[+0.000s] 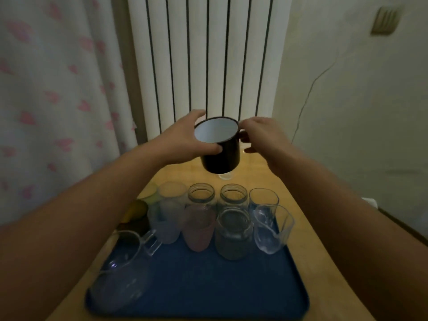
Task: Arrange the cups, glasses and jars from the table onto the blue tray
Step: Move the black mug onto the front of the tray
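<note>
Light: dim, warm | Rear centre: white column radiator | Left: white curtain, pink motifs | Right: cream wall, thin cable running down it, vent plate upper right | Surface: light wood

dark mug held aloft | both hands on it | blue tray below holds glasses

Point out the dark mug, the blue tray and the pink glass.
dark mug (pixel 221 158): head view, on its dark outer wall.
blue tray (pixel 208 281): head view, on its bare floor near the front.
pink glass (pixel 199 228): head view, on its frosted side.
</note>
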